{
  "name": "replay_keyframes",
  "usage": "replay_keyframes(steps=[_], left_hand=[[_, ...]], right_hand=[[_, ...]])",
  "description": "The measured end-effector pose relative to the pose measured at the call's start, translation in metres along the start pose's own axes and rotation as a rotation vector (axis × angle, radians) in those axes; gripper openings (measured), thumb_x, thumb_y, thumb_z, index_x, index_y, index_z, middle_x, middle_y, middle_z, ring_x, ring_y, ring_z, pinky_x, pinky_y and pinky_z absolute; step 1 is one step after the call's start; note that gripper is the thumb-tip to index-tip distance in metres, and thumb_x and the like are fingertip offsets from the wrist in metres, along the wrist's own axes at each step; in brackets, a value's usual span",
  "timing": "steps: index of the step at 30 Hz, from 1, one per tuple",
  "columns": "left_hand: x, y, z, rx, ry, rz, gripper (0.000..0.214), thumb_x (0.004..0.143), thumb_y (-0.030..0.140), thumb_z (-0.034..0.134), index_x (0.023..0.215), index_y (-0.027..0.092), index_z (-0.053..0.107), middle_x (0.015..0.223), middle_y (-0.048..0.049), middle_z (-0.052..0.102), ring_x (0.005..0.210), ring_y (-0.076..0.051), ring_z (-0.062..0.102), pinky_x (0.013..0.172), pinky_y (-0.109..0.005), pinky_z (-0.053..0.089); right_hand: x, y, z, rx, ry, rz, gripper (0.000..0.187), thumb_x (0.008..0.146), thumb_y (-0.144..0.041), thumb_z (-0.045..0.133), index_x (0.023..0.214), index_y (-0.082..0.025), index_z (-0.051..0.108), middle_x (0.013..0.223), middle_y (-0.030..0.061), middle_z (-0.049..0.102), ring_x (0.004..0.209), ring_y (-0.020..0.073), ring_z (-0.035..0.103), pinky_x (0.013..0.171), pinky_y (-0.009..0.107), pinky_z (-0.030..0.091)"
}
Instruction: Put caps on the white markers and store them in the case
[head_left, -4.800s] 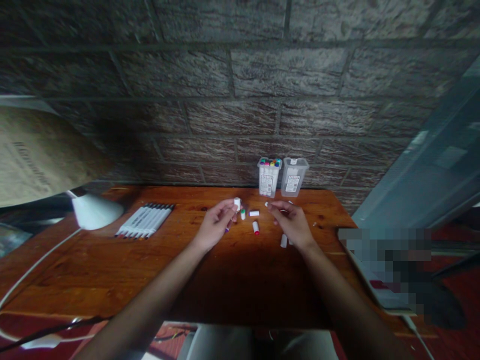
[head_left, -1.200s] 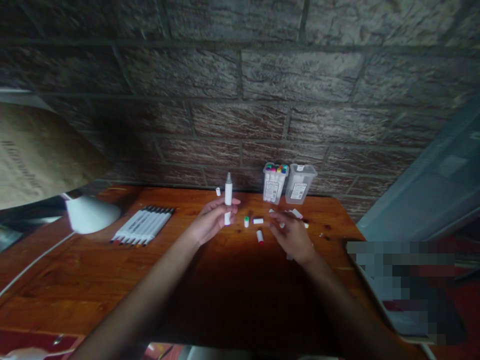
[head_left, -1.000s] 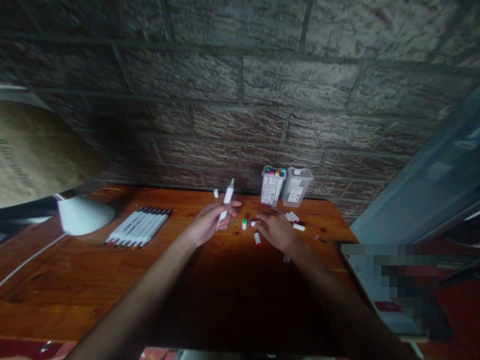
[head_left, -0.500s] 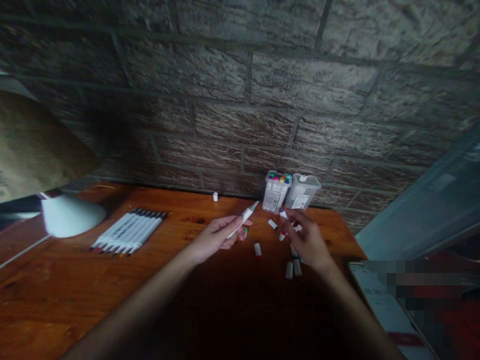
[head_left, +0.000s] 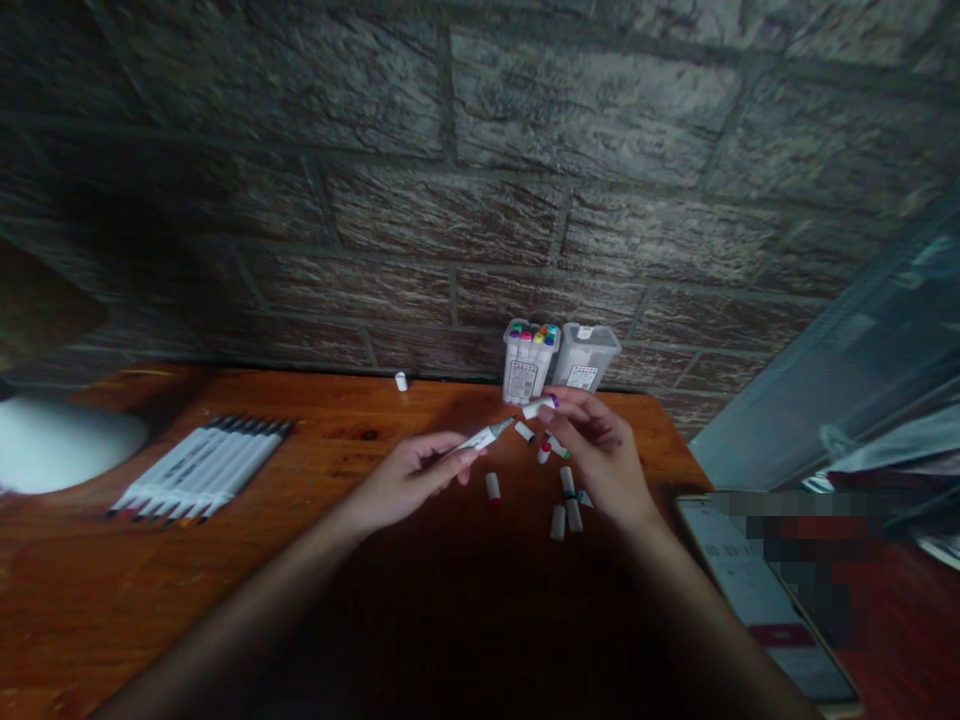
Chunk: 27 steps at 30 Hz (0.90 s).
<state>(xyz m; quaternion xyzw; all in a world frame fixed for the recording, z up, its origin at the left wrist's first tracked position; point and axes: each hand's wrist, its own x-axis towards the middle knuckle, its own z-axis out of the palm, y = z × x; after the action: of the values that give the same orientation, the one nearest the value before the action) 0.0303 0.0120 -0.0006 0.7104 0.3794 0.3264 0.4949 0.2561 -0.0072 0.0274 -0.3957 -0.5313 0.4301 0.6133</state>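
My left hand (head_left: 420, 475) is closed around a white marker (head_left: 480, 438), its uncapped tip pointing up and right. Between the fingers of my right hand (head_left: 600, 450) is a white marker cap (head_left: 538, 407) with a purple end, held just off the marker's tip. Below the hands several loose caps lie on the table, among them a red-ended cap (head_left: 493, 488), another red-ended cap (head_left: 544, 452) and a plain-looking cap (head_left: 558, 522). A white cap (head_left: 401, 381) stands alone near the wall.
A clear case of colour-topped markers (head_left: 525, 370) and a second clear case (head_left: 589, 355) stand against the brick wall. At left, a row of white markers (head_left: 202, 465) lies by a lamp base (head_left: 67, 445). A phone-like device (head_left: 765, 590) rests at the right edge of the wooden table (head_left: 60, 610).
My right hand has lifted the purple-ended cap and brought it left to the marker's tip. My left hand has tilted the marker flatter. The view has shifted right.
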Motion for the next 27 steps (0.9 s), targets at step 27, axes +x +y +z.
replay_keyframes(steps=[27], left_hand=[[-0.005,0.01,0.006,-0.087,0.215,0.132,0.02,0.073,0.026,0.077,0.091,0.017,0.075,0.086,-0.004,0.074,0.076,-0.017,0.065,0.073,-0.026,0.05]], right_hand=[[-0.001,0.003,-0.006,0.129,0.03,0.088,0.018,0.08,-0.037,0.07,0.089,-0.022,0.072,0.059,-0.0042,0.052,0.053,0.0086,0.043,0.05,0.021,0.036]])
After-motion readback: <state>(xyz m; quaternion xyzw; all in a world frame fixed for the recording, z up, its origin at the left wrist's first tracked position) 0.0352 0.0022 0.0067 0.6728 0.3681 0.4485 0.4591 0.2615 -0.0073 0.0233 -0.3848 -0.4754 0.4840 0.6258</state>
